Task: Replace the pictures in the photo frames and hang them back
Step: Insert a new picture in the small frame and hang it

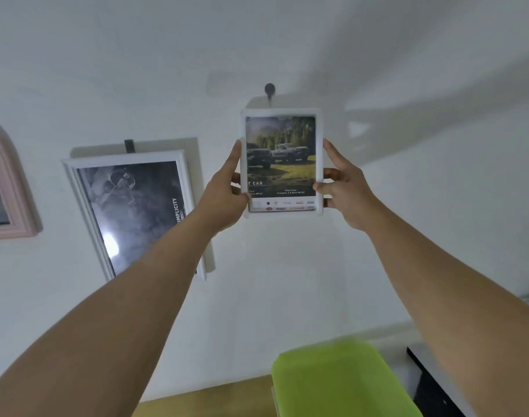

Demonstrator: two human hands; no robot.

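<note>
The small white frame (281, 162) is held upright against the wall, its top edge just below a dark wall hook (269, 90). A truck picture (280, 152) with a strip of logos along the bottom is already fitted inside it. The left edge is gripped by the left hand (227, 191), with the forefinger laid up along the rim and the other fingers wrapped behind. The right edge is pinched by the right hand (344, 191), thumb on the front rim and fingers spread behind.

The frame is judged to be light and stiff, easily carried by two hands. Its front pane may be glass or plastic, so it is best treated as fragile and smooth. The two side rails, low down, are the sound places to hold it, since the top is then left free for the hook.

The hanger on the back is hidden, so whether it has caught on the hook cannot be told. The fingers behind the frame are mostly covered, and the small print is too blurred to read.

To the left, a larger white frame (131, 212) with a dark picture hangs from a dark clip (129, 145). Further left, a pink arched frame (7, 191) is cut off by the edge. Below, a green plastic object (341, 380), a wooden surface (206, 398) and a black object (432, 383) are only partly seen and cannot be identified.
</note>
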